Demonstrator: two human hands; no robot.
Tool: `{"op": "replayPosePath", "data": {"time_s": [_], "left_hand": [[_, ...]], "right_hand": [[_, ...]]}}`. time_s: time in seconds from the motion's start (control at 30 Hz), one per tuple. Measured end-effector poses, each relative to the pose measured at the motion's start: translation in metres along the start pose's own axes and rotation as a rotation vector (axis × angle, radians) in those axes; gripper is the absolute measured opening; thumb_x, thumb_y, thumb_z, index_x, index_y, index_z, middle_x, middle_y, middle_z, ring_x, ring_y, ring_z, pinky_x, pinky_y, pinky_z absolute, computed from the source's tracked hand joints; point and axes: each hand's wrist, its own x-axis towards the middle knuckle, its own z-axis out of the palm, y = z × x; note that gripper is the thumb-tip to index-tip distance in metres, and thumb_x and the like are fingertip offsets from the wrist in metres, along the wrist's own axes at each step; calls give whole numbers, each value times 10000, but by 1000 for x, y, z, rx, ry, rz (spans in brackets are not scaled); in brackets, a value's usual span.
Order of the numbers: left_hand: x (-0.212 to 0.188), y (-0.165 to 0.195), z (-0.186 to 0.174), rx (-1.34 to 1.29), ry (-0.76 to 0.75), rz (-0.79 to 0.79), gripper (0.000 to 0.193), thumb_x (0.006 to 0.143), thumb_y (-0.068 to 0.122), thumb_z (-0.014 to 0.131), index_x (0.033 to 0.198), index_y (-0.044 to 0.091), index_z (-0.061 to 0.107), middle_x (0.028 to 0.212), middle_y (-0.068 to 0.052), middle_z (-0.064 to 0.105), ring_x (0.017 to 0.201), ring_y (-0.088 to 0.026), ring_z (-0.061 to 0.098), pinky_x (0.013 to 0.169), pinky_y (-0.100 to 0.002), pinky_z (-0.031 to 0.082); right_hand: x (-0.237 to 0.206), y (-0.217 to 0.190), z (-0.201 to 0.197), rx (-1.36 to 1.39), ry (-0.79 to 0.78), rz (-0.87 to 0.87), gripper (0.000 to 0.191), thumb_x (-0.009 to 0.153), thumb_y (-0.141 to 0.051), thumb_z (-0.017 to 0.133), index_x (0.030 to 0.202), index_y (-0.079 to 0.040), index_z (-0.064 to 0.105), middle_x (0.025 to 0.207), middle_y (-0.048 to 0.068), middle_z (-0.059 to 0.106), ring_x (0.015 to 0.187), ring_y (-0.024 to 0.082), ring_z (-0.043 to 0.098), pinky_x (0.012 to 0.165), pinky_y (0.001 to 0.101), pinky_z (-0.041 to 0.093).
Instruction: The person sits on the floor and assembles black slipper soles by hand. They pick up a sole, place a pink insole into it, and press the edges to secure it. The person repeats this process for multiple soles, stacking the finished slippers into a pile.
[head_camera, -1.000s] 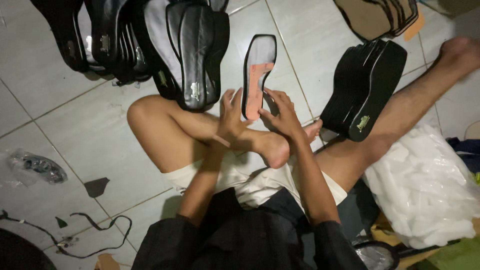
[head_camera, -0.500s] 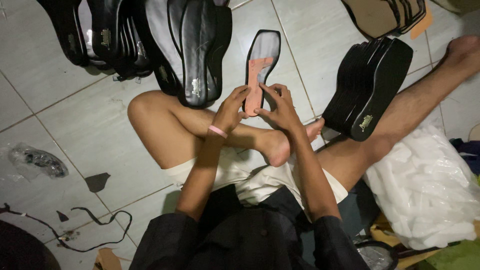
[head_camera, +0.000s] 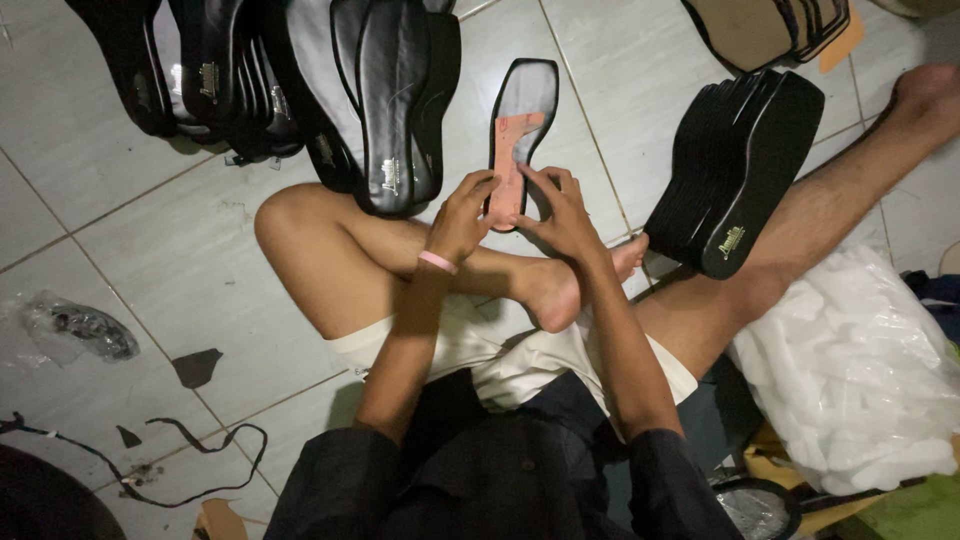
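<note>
At centre frame, just above the crossed legs, both hands meet on a single insole (head_camera: 520, 140) that lies on the tiled floor (head_camera: 150, 230). Its long axis runs almost straight up the frame, leaning slightly to the right: the squared grey end points toward the top edge, the near end sits under the fingers. A pinkish backing piece covers its lower half, narrowing to a strip between the hands. The left hand (head_camera: 462, 215), with a pink wristband (head_camera: 437, 262), comes in from the lower left and has its fingers closed on the insole's left edge; the right hand (head_camera: 560, 212) comes from the lower right and presses its fingertips on the right edge of the same end. Both hands are clamped on the insole, and neither is clearly nearer; each holds one side of the near end, so the rest of the insole stretches away from them toward the top of the frame. A foot (head_camera: 570, 285) rests just below the hands. Left of the insole, touching or nearly touching the left hand, stands a row of black soles (head_camera: 395, 110) on edge, continuing to the upper left. At the right a stack of black soles (head_camera: 735, 170) leans against the outstretched leg. A white plastic bag (head_camera: 850, 380) lies at lower right, and scraps (head_camera: 195, 368) at lower left.
</note>
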Motion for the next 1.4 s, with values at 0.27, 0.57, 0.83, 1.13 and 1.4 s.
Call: {"op": "replayPosePath", "data": {"time_s": [0.27, 0.57, 0.83, 1.13, 1.4], "left_hand": [[9, 7, -2, 17, 24, -23, 842, 796, 49, 792, 1549, 183, 441, 1249, -157, 539, 1059, -381, 626, 870, -435, 540], [37, 12, -10, 145, -220, -169, 1045, 761, 56, 765, 1625, 340, 252, 1062, -180, 536, 926, -406, 636, 862, -468, 547], [41, 13, -12, 161, -244, -202, 1057, 734, 77, 798, 1595, 382, 266, 1060, -168, 555, 921, -403, 651, 857, -477, 546], [38, 18, -6, 180, -129, -133, 1005, 709, 110, 814, 1582, 256, 340, 1103, -156, 502, 1055, -380, 566, 940, -438, 495], [25, 46, 58, 302, 605, -109, 565, 811, 125, 812, 1334, 162, 603, 1218, -136, 567, 1135, -364, 592, 908, -487, 489]], "right_hand": [[14, 10, -12, -274, 626, 18, 189, 1170, -72, 530, 1173, -88, 718, 1284, 170, 548, 1217, 345, 562, 1084, 427, 465], [24, -16, -17, -166, 417, -17, 183, 1082, -96, 558, 1180, -22, 693, 1120, 180, 742, 1007, 337, 746, 849, 397, 586], [35, -22, -5, -308, 323, -125, 224, 983, -37, 633, 1195, -77, 692, 1079, 178, 738, 872, 370, 710, 718, 435, 569], [-20, -2, -14, -221, 307, -168, 287, 945, 38, 586, 1181, -67, 710, 1173, 124, 763, 975, 258, 755, 837, 359, 613], [-36, 29, -16, 119, 468, -22, 259, 1133, -92, 468, 1191, 41, 683, 1160, 173, 742, 1072, 262, 748, 865, 369, 658]]}}
